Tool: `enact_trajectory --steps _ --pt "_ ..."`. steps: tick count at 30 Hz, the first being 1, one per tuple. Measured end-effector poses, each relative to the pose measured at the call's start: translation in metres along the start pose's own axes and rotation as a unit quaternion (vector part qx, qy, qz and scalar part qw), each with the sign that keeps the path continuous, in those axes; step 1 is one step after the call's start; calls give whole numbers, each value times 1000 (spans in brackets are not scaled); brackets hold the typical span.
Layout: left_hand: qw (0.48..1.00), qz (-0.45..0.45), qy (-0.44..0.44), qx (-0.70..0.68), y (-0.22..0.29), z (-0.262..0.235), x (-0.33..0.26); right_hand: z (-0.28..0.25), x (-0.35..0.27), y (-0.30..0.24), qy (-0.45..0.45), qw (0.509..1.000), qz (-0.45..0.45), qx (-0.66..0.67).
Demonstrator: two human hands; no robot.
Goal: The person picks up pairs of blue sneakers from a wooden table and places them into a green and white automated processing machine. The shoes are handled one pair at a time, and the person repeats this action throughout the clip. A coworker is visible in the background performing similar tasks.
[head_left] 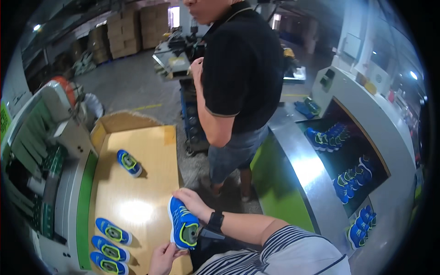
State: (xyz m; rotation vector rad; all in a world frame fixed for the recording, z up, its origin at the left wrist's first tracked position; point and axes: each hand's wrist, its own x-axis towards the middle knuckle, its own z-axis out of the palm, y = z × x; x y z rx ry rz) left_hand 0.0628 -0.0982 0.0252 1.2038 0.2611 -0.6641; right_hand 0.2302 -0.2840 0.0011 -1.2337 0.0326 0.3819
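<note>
A blue sneaker (182, 223) with a white sole and yellow-green trim is held between my hands above the table's right edge. My right hand (194, 204), with a dark watch on its wrist, grips the toe end. Low at the heel, the fingers of my left hand (164, 257) pinch the sole edge. On the wooden tabletop (156, 156) to the left lies a matching sneaker (129, 163). Several more sneakers (110, 250) sit in a row at the near left.
A person in a black shirt (245, 64) stands just ahead. To the right, a machine (366, 114) with a metal ledge (302, 160) holds rows of blue sneakers (327, 137). Another machine with hanging green strips (34, 142) borders the table's left. Stacked cartons (123, 36) stand far back.
</note>
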Motion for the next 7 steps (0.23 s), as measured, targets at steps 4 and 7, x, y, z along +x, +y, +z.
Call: enact_trajectory --steps 4,7 --pt "997 70 -11 -14 -10 -2 34 -32 17 9 14 997 -71 -15" --pt "991 75 -58 -89 3 0 21 -17 8 -5 13 999 -34 37"
